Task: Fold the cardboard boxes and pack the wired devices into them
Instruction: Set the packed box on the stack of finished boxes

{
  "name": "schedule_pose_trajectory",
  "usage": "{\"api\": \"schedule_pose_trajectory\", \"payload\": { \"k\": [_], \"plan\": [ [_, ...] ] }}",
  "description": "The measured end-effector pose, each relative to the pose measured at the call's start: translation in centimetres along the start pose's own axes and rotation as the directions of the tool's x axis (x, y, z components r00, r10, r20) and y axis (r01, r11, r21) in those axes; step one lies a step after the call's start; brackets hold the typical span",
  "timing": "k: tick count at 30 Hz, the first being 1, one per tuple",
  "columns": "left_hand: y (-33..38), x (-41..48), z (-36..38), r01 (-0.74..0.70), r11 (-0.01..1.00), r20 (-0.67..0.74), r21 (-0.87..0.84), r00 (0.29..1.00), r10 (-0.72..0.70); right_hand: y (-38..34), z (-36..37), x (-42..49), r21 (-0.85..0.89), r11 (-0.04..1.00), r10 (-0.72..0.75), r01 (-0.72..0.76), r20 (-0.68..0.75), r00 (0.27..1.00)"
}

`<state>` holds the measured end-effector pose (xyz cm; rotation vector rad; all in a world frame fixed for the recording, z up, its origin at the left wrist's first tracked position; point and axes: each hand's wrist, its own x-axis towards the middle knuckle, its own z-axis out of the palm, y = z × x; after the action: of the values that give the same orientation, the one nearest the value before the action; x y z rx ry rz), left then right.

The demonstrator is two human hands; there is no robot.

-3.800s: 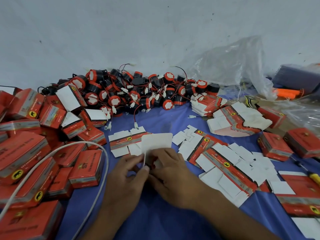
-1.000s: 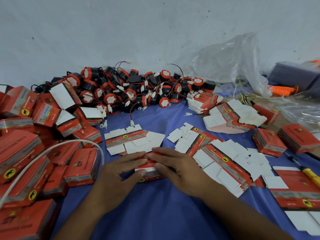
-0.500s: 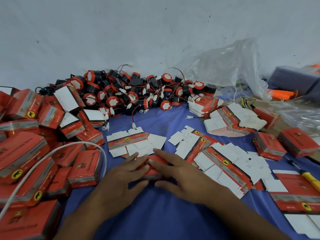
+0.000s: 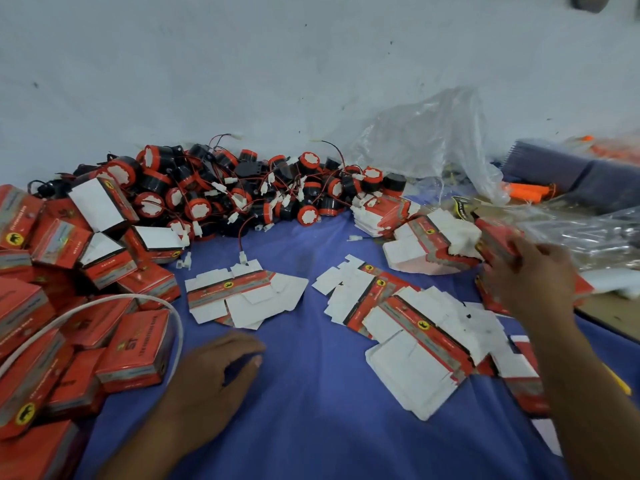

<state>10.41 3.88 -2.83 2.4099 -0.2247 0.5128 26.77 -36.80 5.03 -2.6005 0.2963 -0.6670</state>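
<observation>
Blue cloth [image 4: 311, 427] carries flat cartons [image 4: 242, 296], wired devices [image 4: 242, 192], folded boxes [image 4: 135, 348].

My 2 hands, pressed together 0.5 seconds ago at the middle of the blue cloth [image 4: 311, 427], have parted. My right hand [image 4: 533, 275] has swung out to the far right, fingers curled on the red box [image 4: 497, 242] they were closing, blurred in motion. My left hand [image 4: 214, 372] now sits loosely curled and empty where that box lay.

Left hand [image 4: 214, 372], right hand [image 4: 533, 282] — bare; forearms [image 4: 595, 393] bare.
</observation>
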Motion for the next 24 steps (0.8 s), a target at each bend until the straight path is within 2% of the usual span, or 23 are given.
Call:
{"api": "schedule_pose_trajectory", "payload": {
  "k": [2,3,4,6,7,8,9,11,12,13,17,21,23,24],
  "plan": [
    [0.1,0.1,0.0,0.003,1.000,0.008,0.008,1.000,-0.003,1.9,0.6,-0.3,-0.064,0.992,0.111,-0.105,0.109,0.988],
    [0.1,0.2,0.0,0.007,1.000,0.011,0.012,1.000,-0.007,2.0,0.7,-0.8,-0.075,0.989,0.133,-0.125,0.107,0.985],
    [0.2,0.2,0.0,0.005,1.000,0.006,0.017,1.000,-0.005,1.6,0.6,-1.1,-0.094,0.990,0.113,-0.106,0.067,0.991],
    [0.2,0.2,0.0,0.016,1.000,-0.011,0.019,1.000,-0.016,0.1,-0.1,-1.5,-0.157,0.987,-0.040,0.041,0.011,0.999],
    [0.2,0.1,0.1,0.020,1.000,-0.015,0.021,1.000,-0.020,-0.8,-0.5,-1.7,-0.155,0.976,-0.139,0.150,0.079,0.987],
    [0.2,0.1,0.1,0.028,0.999,-0.012,0.029,1.000,-0.028,-1.9,-0.8,-2.1,-0.094,0.967,-0.214,0.237,0.212,0.954],
    [0.2,0.1,0.1,0.037,0.999,-0.006,0.034,0.999,-0.036,-2.8,-0.9,-3.0,-0.018,0.959,-0.257,0.284,0.375,0.891],
    [0.2,0.2,0.1,0.048,0.998,0.007,0.030,0.999,-0.049,-4.2,0.1,-5.0,-0.041,0.945,-0.225,0.326,0.642,0.733],
    [0.3,0.2,0.0,0.050,0.998,0.008,0.024,0.999,-0.050,-4.6,0.7,-5.6,-0.101,0.930,-0.185,0.353,0.701,0.689],
    [0.4,0.2,0.0,0.043,0.999,0.001,0.021,0.999,-0.043,-4.8,1.3,-5.9,-0.124,0.928,-0.160,0.351,0.718,0.677],
    [0.5,0.1,-0.1,0.046,0.999,-0.002,0.010,0.999,-0.046,-5.4,1.6,-4.6,0.059,0.992,-0.125,0.116,0.679,0.723],
    [0.3,0.1,-0.1,0.084,0.996,-0.018,-0.016,0.996,-0.084,-5.7,2.0,-3.8,0.113,0.992,-0.106,0.055,0.520,0.847],
    [0.5,0.1,-0.1,0.103,0.994,-0.030,-0.040,0.994,-0.105,-6.2,1.9,-3.7,0.321,0.945,-0.099,-0.058,0.454,0.886],
    [0.6,0.2,-0.1,0.111,0.992,-0.050,-0.063,0.992,-0.114,-6.7,1.7,-3.8,0.452,0.882,-0.086,-0.130,0.427,0.900]
  ]
}}
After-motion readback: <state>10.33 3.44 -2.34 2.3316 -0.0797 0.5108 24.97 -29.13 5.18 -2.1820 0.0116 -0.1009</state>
